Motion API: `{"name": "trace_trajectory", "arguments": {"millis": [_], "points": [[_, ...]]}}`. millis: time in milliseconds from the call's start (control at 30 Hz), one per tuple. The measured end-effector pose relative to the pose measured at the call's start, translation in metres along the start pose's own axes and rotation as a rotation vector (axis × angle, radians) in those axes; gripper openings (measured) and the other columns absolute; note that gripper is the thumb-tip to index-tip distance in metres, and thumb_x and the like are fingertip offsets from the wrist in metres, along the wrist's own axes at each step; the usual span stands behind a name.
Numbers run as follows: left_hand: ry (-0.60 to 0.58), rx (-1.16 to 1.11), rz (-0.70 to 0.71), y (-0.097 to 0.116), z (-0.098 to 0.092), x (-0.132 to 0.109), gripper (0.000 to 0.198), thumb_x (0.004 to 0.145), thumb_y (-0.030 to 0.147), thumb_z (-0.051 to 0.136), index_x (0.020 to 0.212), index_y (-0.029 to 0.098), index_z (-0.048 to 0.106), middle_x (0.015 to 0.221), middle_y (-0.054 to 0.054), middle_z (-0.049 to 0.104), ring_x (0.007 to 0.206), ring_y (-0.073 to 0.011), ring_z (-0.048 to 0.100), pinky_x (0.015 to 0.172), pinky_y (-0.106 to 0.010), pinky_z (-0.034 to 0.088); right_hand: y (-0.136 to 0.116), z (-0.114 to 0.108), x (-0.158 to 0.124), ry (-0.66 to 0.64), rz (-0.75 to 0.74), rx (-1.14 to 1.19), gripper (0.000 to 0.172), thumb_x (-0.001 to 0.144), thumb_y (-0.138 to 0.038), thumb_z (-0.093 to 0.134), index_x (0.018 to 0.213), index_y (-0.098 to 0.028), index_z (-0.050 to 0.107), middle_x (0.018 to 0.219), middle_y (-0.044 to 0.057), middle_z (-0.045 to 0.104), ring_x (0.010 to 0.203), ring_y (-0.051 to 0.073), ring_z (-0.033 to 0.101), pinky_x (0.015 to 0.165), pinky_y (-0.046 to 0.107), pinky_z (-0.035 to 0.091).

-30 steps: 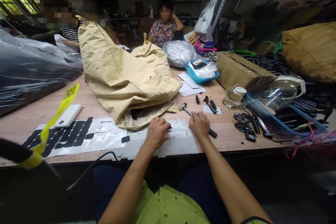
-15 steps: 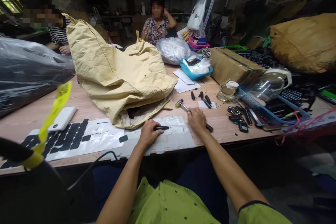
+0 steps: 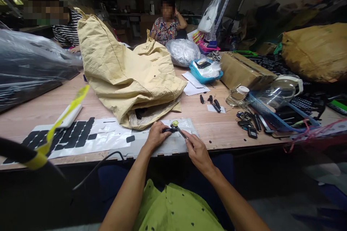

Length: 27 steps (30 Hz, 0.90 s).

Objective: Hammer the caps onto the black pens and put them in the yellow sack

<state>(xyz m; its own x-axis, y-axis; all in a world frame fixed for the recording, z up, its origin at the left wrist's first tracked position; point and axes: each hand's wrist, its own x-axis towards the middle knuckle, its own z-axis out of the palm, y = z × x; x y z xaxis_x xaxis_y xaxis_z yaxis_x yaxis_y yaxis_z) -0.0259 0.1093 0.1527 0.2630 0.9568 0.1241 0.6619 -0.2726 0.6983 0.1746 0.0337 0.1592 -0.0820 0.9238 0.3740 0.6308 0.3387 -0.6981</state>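
My left hand is closed on a slim black piece, held low over the pale board at the table's front edge. In my right hand is a small hammer, gripped by its handle. Its yellowish head is right at the black piece; whether the two touch I cannot tell. Left of the board lies a white sheet with rows of black stickers, and one loose black patch rests beside my left hand.
A large cream sack lies just beyond my hands. Small black parts, keys and fobs, a glass jar and a blue basket stand right. A yellow strap hangs at left. Two people sit across the table.
My right hand has lifted the hammer from the table on the right and brought it left, its head now at the black piece. My left hand stays closed on that piece.
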Motion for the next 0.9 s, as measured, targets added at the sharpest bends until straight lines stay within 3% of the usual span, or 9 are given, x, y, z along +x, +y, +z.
{"name": "trace_trajectory", "arguments": {"millis": [267, 467, 667, 767, 900], "points": [[-0.017, 0.053, 0.031, 0.001, 0.000, 0.001, 0.010, 0.083, 0.025, 0.068, 0.080, 0.023, 0.077, 0.081, -0.003, 0.060, 0.086, -0.0200, 0.052, 0.080, -0.033, 0.043, -0.004, 0.008, -0.006, -0.055, -0.062, -0.201, 0.048, 0.096, -0.018, 0.039, 0.136, -0.034, 0.061, 0.090, 0.002, 0.067, 0.083, 0.015, 0.066, 0.078, 0.025, 0.057], [-0.007, 0.032, 0.025, -0.003, 0.003, 0.001, 0.017, 0.083, 0.026, 0.069, 0.097, 0.026, 0.079, 0.082, -0.003, 0.061, 0.088, -0.0206, 0.053, 0.082, -0.033, 0.044, -0.001, 0.006, -0.007, 0.009, -0.075, -0.160, 0.048, 0.098, -0.019, 0.038, 0.139, -0.032, 0.058, 0.092, 0.004, 0.068, 0.085, 0.016, 0.066, 0.080, 0.027, 0.057], [-0.004, 0.036, 0.007, -0.003, 0.005, 0.000, 0.017, 0.083, 0.025, 0.070, 0.098, 0.023, 0.079, 0.085, -0.004, 0.063, 0.090, -0.0218, 0.055, 0.085, -0.035, 0.045, 0.011, 0.003, -0.008, 0.017, -0.082, -0.252, 0.045, 0.098, -0.019, 0.038, 0.133, -0.031, 0.063, 0.091, 0.002, 0.068, 0.082, 0.015, 0.066, 0.075, 0.024, 0.054], [-0.001, 0.053, 0.005, 0.000, 0.004, -0.001, 0.016, 0.084, 0.024, 0.069, 0.097, 0.023, 0.078, 0.087, -0.005, 0.063, 0.092, -0.0219, 0.055, 0.085, -0.035, 0.045, 0.024, -0.005, 0.010, 0.069, -0.042, -0.374, 0.042, 0.098, -0.021, 0.041, 0.130, -0.031, 0.065, 0.094, 0.003, 0.067, 0.087, 0.016, 0.065, 0.074, 0.023, 0.050], [0.012, 0.123, 0.002, 0.007, 0.005, -0.004, 0.014, 0.084, 0.024, 0.070, 0.097, 0.022, 0.074, 0.090, -0.005, 0.063, 0.093, -0.0225, 0.055, 0.086, -0.035, 0.044, 0.053, -0.018, 0.058, 0.124, 0.107, -0.588, 0.038, 0.095, -0.022, 0.048, 0.126, -0.031, 0.068, 0.094, 0.004, 0.066, 0.079, 0.016, 0.059, 0.062, 0.025, 0.039]]}}
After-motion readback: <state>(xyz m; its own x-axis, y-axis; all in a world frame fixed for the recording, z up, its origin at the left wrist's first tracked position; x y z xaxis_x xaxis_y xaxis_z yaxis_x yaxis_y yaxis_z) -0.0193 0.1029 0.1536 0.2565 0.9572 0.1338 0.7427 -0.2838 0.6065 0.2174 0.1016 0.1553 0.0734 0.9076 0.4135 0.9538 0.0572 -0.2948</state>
